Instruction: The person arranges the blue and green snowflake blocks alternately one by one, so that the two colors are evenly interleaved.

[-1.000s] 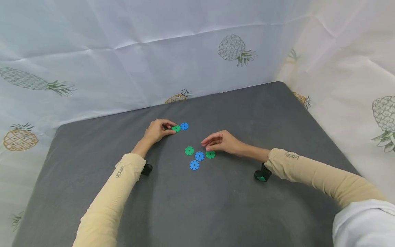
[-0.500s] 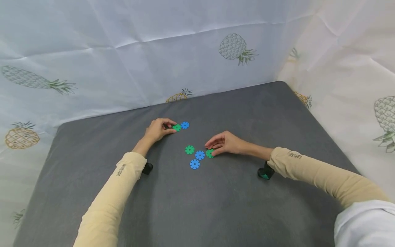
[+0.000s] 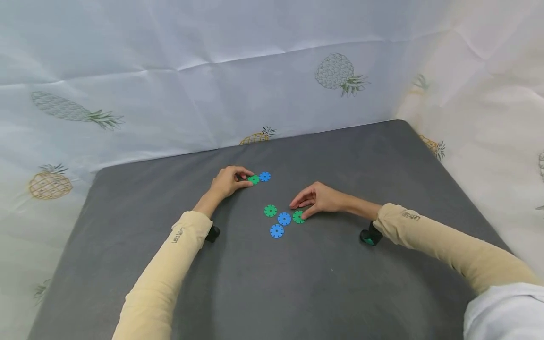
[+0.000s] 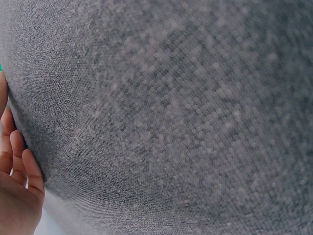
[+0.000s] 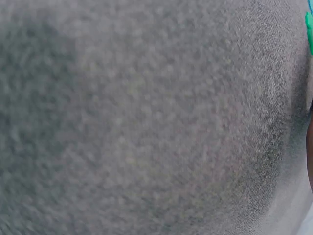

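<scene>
Touching green discs (image 3: 254, 179) (image 3: 298, 216) (blue ones (image 3: 265, 176) (image 3: 284, 219) beside): both hands (image 3: 225, 182) (image 3: 322, 197).

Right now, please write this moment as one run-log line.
left hand: pinches far green disc | right hand: at rightmost green disc | others: three blue discs, another green disc | surface: gray tabletop

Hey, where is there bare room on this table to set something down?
Bare: the near-side tabletop between the left sleeve and right sleeve; also beyond the right hand, toward the far right corner. Crowded: beside that hand, where two green discs and two blue discs cluster, and at the left hand, pinching another green disc beside another blue disc.
</scene>
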A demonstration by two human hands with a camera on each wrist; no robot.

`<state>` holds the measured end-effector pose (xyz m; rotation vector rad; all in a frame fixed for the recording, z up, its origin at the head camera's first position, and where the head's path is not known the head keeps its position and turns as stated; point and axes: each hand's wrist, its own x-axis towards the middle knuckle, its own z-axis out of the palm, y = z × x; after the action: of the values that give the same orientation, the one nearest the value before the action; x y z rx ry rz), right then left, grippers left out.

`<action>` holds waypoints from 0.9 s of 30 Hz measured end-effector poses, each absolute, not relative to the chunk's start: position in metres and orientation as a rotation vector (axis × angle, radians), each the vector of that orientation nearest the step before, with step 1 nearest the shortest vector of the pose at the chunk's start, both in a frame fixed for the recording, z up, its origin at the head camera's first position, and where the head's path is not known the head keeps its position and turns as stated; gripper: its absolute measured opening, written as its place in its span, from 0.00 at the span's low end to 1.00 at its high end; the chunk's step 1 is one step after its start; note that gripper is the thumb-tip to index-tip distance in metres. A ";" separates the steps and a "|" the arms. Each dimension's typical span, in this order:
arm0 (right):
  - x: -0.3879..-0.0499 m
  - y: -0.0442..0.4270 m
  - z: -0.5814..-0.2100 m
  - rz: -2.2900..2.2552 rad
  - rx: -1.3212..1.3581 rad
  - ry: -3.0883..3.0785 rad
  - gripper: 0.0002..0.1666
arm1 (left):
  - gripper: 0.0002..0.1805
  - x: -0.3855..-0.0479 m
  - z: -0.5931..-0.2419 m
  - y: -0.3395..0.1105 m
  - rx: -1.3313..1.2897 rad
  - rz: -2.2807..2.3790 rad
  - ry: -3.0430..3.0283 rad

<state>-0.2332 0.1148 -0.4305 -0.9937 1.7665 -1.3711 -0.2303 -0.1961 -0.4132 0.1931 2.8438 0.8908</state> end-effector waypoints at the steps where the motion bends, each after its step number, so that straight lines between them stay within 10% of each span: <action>1: -0.233 0.116 -0.431 -1.360 -0.993 1.764 0.24 | 0.17 -0.231 -0.414 -0.195 0.196 0.891 2.842; 27: -0.245 0.103 -0.417 -0.999 -1.229 1.861 0.19 | 0.17 -0.231 -0.416 -0.197 0.188 0.890 2.849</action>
<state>-0.2447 0.1032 -0.4173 -1.2292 1.8608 -0.9987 -0.2308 -0.1971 -0.4157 0.1878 2.8492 0.8900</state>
